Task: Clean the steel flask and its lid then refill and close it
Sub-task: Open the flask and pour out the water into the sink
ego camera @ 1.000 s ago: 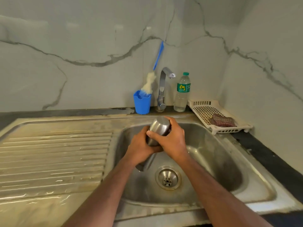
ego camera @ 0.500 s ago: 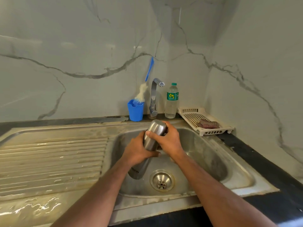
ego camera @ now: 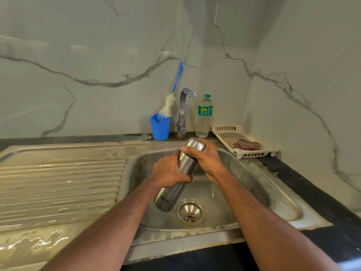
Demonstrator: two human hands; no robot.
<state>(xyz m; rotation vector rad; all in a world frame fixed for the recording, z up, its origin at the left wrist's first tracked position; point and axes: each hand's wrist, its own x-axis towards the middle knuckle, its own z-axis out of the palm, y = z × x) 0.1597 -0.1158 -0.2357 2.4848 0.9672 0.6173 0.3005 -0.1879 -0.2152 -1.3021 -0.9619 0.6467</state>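
Over the last second the flask [ego camera: 176,178] has come to show more of its lower body and lettering below the left hand [ego camera: 169,171]. The right hand [ego camera: 205,157] stayed on the lid [ego camera: 195,145], and the view tilted up.

basin [ego camera: 244,184] right half open | rear ledge blocked — cup [ego camera: 160,127], tap [ego camera: 182,112], bottle [ego camera: 204,116] (close-set)

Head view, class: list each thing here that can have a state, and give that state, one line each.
steel flask: tilted over the sink, held by both hands
lid: on the flask, right hand around it
left hand: grip on the flask body
tap: no water running
plastic bottle: upright, capped
bottle brush: standing in blue cup
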